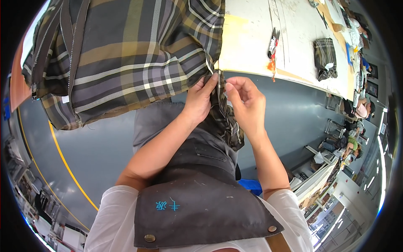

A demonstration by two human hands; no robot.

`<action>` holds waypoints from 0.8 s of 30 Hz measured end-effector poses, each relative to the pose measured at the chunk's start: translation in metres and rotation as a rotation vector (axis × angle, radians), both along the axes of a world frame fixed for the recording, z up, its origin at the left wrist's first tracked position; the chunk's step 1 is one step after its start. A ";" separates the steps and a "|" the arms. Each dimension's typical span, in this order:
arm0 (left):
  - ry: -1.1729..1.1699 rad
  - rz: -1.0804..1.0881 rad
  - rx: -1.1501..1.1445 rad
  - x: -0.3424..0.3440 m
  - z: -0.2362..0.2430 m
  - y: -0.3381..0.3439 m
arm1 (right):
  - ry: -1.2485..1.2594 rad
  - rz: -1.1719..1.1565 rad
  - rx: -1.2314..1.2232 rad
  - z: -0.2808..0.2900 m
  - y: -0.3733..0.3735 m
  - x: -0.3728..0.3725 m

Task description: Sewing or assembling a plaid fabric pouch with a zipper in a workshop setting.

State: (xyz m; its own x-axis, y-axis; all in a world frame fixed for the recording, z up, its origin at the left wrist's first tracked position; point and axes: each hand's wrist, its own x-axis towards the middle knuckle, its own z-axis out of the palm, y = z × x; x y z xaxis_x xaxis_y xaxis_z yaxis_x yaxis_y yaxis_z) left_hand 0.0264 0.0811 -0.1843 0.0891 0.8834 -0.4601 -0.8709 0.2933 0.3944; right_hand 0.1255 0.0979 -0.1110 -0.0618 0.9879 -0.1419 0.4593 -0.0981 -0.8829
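Observation:
A large piece of plaid fabric (126, 63), dark grey with olive and white stripes, lies over the table and hangs past its near edge. Dark zipper tapes (72, 46) run along its left part. My left hand (199, 100) is closed on the fabric's right edge, thumb on top. Just right of it, my right hand (247, 100) has its fingers curled and thumb and forefinger together against the same edge. Whatever those fingertips pinch is too small to make out. Below both hands a narrow gathered strip of the fabric hangs down against my apron (201, 206).
On the pale table (247, 46) lies a small cutting tool (273, 44) with dark blades and an orange tassel. Farther right is a folded plaid piece (325, 59). Clutter lines the table's right end. People work at other benches (323, 180) on the right.

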 end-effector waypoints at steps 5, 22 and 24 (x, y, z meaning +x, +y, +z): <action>0.022 0.008 -0.010 0.001 -0.006 -0.001 | -0.069 0.064 -0.013 0.002 0.004 -0.006; 0.002 0.031 -0.017 0.000 -0.002 -0.001 | -0.260 0.085 0.131 -0.001 0.014 -0.012; -0.012 0.041 -0.025 0.000 0.001 -0.001 | -0.201 0.031 0.099 -0.003 0.013 -0.013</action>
